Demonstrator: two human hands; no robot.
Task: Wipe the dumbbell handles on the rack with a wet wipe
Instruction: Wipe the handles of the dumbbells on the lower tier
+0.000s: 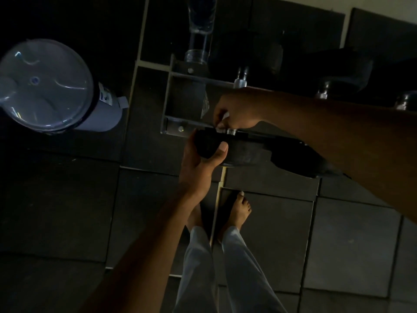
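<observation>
The scene is dim. A black dumbbell (pixel 241 152) lies on the near rail of the metal rack (pixel 171 127). My left hand (pixel 200 161) grips the black weight head from below, thumb over its face. My right hand (pixel 237 114) is curled over the chrome handle just behind that head, holding a small white wet wipe (pixel 224 119) against it; most of the handle is hidden under the hand. More dumbbells with chrome handles (pixel 240 79) sit on the rack's far side.
A large water jug (pixel 47 86) stands on the floor at left. A clear plastic bottle (pixel 200 30) stands at the rack's far end. Dark floor mats (pixel 338 240) cover the ground; my bare feet (pixel 239 211) are just below the rack.
</observation>
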